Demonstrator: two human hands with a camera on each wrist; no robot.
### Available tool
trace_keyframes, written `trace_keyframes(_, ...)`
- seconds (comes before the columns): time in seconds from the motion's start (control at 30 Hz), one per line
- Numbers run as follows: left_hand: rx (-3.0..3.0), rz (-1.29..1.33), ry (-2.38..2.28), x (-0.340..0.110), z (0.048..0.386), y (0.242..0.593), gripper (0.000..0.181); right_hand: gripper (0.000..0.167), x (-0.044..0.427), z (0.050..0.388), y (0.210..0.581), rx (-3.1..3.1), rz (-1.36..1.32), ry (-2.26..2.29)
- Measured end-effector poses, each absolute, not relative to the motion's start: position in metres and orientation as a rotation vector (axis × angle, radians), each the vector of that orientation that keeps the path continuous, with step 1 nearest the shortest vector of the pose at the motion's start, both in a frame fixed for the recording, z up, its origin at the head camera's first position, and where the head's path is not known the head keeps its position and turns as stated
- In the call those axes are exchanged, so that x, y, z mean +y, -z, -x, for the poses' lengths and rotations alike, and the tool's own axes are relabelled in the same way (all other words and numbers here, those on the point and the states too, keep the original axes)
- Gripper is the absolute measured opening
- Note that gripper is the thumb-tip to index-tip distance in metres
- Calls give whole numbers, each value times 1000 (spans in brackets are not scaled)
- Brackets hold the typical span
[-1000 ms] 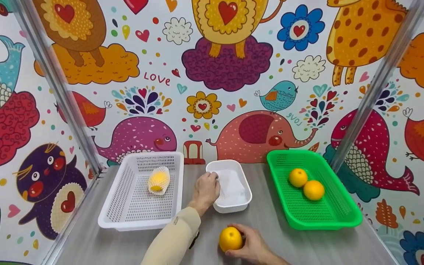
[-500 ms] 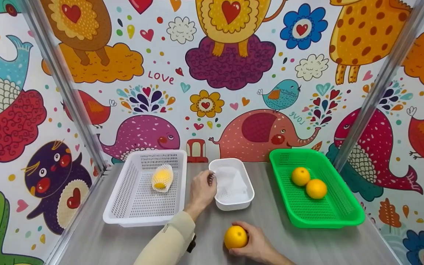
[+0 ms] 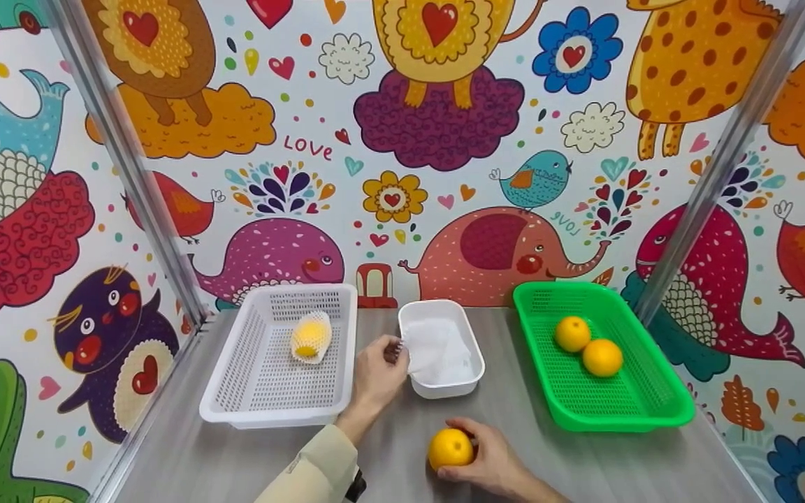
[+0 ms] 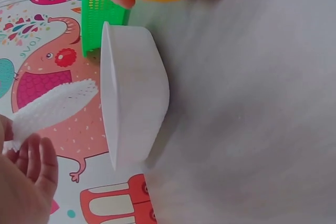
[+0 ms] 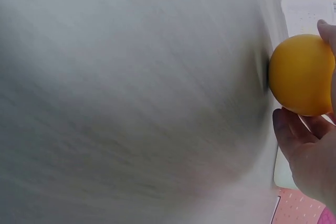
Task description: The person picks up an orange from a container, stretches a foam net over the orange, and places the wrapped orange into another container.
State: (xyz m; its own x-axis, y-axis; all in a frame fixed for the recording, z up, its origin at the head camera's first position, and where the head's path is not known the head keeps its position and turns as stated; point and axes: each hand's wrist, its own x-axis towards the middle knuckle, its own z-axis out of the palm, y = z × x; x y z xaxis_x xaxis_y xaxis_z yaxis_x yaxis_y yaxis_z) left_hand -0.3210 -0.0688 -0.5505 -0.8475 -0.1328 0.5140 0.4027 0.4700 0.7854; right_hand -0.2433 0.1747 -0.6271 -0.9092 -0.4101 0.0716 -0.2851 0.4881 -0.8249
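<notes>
My left hand (image 3: pixel 378 374) pinches a white foam net sleeve (image 4: pixel 58 103) by one end, at the left rim of a small white plastic container (image 3: pixel 446 392). The left wrist view shows the sleeve hanging over the container's opening, flattened. More white material lies inside the container; its shape is hard to make out from the head view. Lower down, my right hand (image 3: pixel 490 457) holds an orange (image 3: pixel 451 448), thumb on one side and fingers on the other. In the right wrist view the orange appears to rest on the grey tabletop.
On the left stands a white slotted basket (image 3: pixel 208 404) with one yellow-orange fruit (image 3: pixel 312 337) in a foam net. A green basket (image 3: pixel 570 423) on the right contains two oranges (image 3: pixel 602 358). Printed walls with metal corner posts (image 3: pixel 696 168) enclose the table.
My left hand has drawn back from inside the container's left edge toward me, bringing the foam net up with it. My right hand keeps its grip on the orange. The head view has shifted slightly.
</notes>
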Motion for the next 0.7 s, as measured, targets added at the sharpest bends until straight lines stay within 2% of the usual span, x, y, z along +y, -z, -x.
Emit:
trace_keyframes(0.4,-2206,132,1668,-74,284,549,6,71,177,245,617,2600,551,1457)
trace_keyframes(0.7,-2170,-22,1898,-74,262,553,16,58,177,246,605,2665,459,1594)
